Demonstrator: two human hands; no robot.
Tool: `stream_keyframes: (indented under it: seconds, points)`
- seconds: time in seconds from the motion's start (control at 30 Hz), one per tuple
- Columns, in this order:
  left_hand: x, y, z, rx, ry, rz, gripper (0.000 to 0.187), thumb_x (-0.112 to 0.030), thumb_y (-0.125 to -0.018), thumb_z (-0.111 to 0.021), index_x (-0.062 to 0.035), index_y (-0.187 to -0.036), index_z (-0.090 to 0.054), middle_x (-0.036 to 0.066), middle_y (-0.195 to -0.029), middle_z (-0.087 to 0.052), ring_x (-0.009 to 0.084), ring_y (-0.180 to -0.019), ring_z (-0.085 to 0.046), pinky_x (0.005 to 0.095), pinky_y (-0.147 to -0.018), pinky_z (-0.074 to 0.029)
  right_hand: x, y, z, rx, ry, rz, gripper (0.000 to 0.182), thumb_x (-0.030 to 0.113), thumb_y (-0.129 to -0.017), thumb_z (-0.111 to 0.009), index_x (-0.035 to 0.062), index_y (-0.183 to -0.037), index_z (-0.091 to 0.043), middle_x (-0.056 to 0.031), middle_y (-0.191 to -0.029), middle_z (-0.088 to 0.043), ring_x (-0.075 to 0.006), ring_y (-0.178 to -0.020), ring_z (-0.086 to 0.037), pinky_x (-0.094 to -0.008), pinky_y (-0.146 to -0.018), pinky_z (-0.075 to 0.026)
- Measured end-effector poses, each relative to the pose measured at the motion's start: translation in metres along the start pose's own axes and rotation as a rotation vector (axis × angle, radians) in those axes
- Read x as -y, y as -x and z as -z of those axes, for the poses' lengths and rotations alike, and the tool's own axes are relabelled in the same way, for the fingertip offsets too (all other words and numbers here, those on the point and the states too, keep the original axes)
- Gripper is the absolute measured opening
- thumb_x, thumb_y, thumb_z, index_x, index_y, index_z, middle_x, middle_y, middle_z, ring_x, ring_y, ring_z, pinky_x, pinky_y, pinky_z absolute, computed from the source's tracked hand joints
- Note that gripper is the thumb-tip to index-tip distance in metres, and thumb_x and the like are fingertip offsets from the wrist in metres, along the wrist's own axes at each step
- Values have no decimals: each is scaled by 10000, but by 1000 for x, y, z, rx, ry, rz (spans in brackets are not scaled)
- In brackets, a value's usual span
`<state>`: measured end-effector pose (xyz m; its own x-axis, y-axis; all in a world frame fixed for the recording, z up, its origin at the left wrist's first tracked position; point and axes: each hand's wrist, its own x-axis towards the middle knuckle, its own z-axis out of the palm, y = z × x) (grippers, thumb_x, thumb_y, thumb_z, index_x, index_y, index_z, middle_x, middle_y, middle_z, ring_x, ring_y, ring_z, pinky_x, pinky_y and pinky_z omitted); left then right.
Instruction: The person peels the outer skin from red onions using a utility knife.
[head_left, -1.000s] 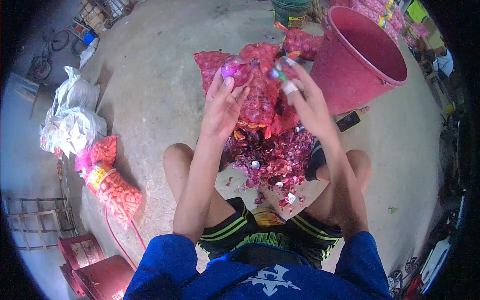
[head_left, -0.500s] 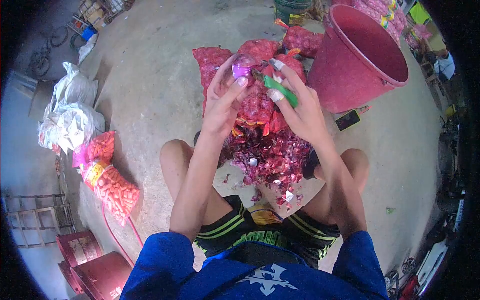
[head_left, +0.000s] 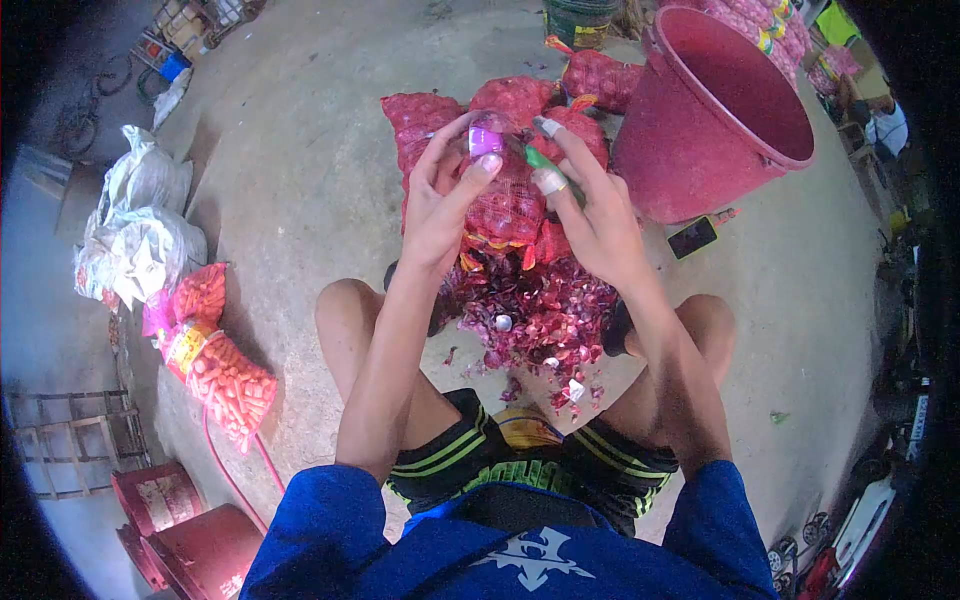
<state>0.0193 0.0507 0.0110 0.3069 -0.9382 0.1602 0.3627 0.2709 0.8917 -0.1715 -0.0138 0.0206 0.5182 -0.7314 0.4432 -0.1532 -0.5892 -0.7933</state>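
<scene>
My left hand [head_left: 440, 205] is closed around a red onion [head_left: 486, 141] with a shiny purple surface, thumb at its near side. My right hand [head_left: 605, 220], with white wrapping on the thumb and a fingertip, grips a small knife [head_left: 538, 160] by its green handle. The blade is hard to make out beside the onion. Below both hands lie red mesh sacks of onions [head_left: 500, 215]. A heap of onion skins [head_left: 540, 310] covers the floor between my feet, with a few pale pieces on it.
A large red tub [head_left: 660, 150] stands at the right, with a phone [head_left: 693, 238] on the floor beside it. White sacks [head_left: 150, 240] and a mesh bag of carrots [head_left: 232, 385] lie on the left. More filled net bags [head_left: 745, 18] are at the back right.
My right hand has turned slightly, so less of the green handle shows and the knife sits close to the onion. The left hand keeps hold of the onion, its purple side turned a little.
</scene>
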Motion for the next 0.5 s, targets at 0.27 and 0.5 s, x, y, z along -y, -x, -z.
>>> stream_keyframes:
  seconds: [0.27,0.5]
  points:
    - [3,-1,10,-30,10,154,583,-182,-982,-773,-53,-1505,-550,66,-1348,-674,131,-1197,-644,308,-1001,-520,-11,-5,7,144,-150,-45,508,175,-1066,-592,44,-1548,-496,-169,-907,-727,-251,-742,-684,-391,-774,-560]
    - [4,3,4,-29,86,121,525,-175,-989,-764,-38,-1463,-585,44,-1279,-700,122,-1161,-653,306,-1020,-516,-10,-10,5,167,-52,122,483,51,-1039,-552,19,-1521,-547,-180,-1208,-748,-225,-966,-726,-358,-910,-555]
